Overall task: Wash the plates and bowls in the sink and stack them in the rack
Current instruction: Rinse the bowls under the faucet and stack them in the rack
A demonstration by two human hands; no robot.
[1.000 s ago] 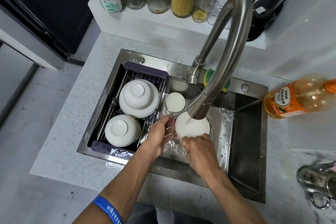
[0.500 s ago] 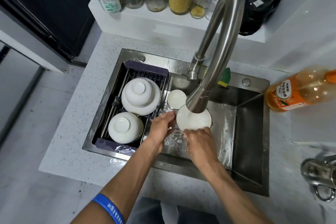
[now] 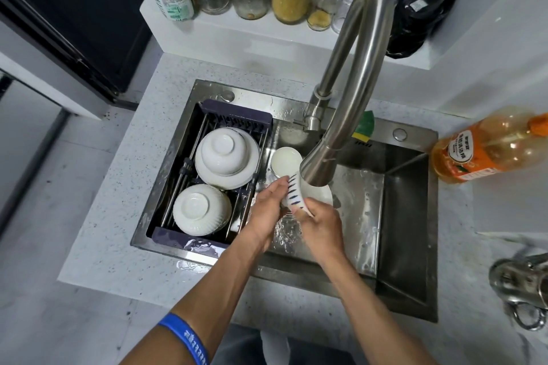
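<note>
We tilt the bowl [image 3: 296,195] on edge under the tap [image 3: 318,166] so water reaches its inside, near the sink's [image 3: 409,216] middle. Left hand [image 3: 268,204] cups its striped outside; right hand [image 3: 321,224] pinches the near rim. 2 stacks drain upside down in the rack [image 3: 237,114] at the sink's left edge.

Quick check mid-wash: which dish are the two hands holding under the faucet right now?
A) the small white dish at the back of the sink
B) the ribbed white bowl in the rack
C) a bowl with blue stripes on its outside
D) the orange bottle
C: the left hand and right hand both grip the blue-striped bowl, tilted below the faucet spout.
</note>
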